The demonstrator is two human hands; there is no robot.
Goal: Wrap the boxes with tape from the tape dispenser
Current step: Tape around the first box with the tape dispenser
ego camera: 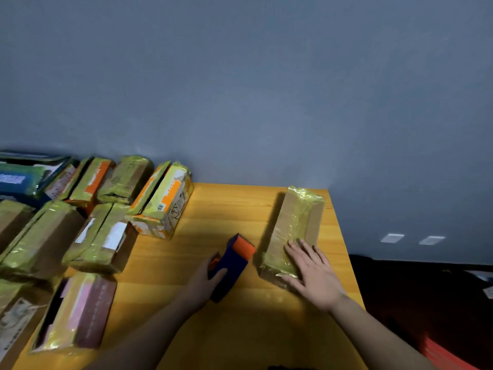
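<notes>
In the head view, the right hand [312,276] is lying flat, fingers straight and spread, pressing on the near end of a long brown box [293,231] that is stretching away beyond the fingertips toward the far edge of the wooden table [221,209]. Shiny yellowish tape is already running lengthwise along this box and over its near end, right under the palm.

Just to the thumb side of that hand, the left hand [205,283] is curling its fingers round the tape dispenser [232,265], a dark blue and orange tool, which is pointing up and away past the knuckles. Whether a strip is joining it to the box, I cannot tell.

Well beyond the left hand's outer side, a crowd of boxes [88,231] is sitting, all wearing bands of the same tape.

Judging from this, most of the work looks done; the box under the palm seems close to finished, perhaps needing only a last smoothing.
</notes>
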